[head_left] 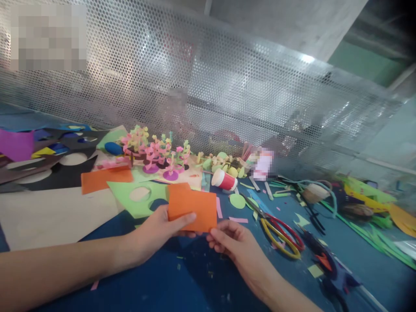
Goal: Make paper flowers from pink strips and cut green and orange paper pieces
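A piece of orange paper (195,206), squarish with a step in its upper edge, is held up above the blue table between my two hands. My left hand (169,223) grips its left side, thumb across the front and fingers behind. At the lower right corner, my right hand (232,240) pinches the paper between thumb and fingertips. Just behind lies a green sheet (125,197) with round holes cut in it. To the right of my right hand rest scissors (281,236) with one red and one yellow handle loop.
Small pink and yellow paper trees (156,151) stand at the back. A red and white paper cup (224,180) lies on its side. On the right is a dark glue gun (334,264). Paper scraps and a large beige sheet (58,216) cover the left. A perforated metal screen (211,73) rises behind.
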### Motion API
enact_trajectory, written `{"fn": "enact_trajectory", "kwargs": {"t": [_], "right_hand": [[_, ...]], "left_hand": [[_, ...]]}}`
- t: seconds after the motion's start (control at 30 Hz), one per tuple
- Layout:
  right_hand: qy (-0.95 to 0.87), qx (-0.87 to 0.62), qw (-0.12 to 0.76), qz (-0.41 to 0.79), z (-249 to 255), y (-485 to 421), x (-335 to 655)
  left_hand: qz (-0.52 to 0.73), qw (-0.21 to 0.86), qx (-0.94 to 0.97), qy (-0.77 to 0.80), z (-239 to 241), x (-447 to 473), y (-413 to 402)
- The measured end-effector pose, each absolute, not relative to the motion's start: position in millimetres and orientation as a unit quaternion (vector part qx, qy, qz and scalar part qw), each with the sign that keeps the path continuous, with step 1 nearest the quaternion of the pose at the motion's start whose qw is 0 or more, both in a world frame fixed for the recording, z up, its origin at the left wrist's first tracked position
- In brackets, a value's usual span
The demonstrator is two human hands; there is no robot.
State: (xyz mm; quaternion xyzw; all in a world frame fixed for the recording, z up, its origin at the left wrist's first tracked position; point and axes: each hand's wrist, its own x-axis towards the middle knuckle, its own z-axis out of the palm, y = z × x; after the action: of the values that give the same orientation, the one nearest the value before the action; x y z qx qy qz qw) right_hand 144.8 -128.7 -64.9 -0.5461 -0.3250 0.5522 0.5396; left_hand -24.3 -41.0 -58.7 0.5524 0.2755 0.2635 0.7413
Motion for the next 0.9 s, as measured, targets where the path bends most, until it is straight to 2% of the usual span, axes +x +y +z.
{"fn": "enact_trajectory", "kwargs": {"t": [0.27, 0.9], "right_hand": [[-0.303, -0.51, 0.574, 0.565, -65.9, -125.0, 149.3], [-0.489, -0.594, 0.468, 0.435, -60.3, -123.1, 156.3]], "left_hand": [[0.283, 0.76, 0.509, 0.289, -60.3, -23.2, -39.7], [0.266, 0.746, 0.534, 0.297, -62.7, -22.0, -38.3]]}}
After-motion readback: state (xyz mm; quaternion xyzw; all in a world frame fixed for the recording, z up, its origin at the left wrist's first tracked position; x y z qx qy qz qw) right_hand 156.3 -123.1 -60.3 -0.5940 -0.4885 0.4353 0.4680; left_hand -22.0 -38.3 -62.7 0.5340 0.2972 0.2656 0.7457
